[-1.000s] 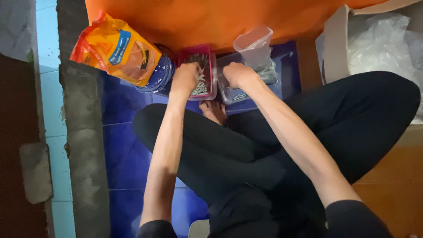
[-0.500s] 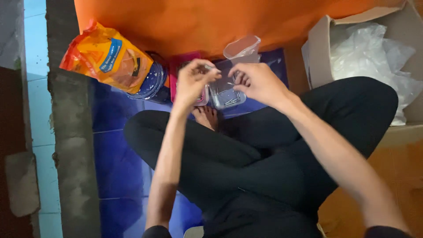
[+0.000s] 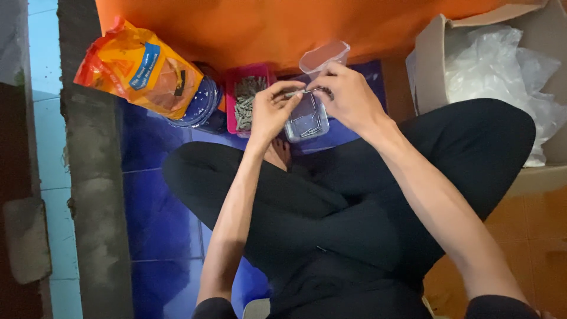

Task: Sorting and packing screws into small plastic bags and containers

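Note:
I sit cross-legged on a blue tiled floor. My left hand (image 3: 273,109) and my right hand (image 3: 348,97) meet above a clear plastic box (image 3: 307,121) that holds a few metal pieces. Between their fingertips both hands pinch one thin metal piece (image 3: 300,92), like a nail or screw. The box's clear lid (image 3: 323,56) stands open behind the hands. Left of it a pink tray (image 3: 246,100) is full of several similar grey metal pieces.
An orange and yellow plastic bag (image 3: 139,68) lies over a dark blue round container (image 3: 201,106) at the left. A cardboard box (image 3: 434,65) with crumpled clear plastic (image 3: 502,71) stands at the right. A grey concrete strip (image 3: 91,177) runs down the left.
A second ago both hands were down in the pink tray and the clear box. They have lifted and come together, pinching a metal piece above the clear box.

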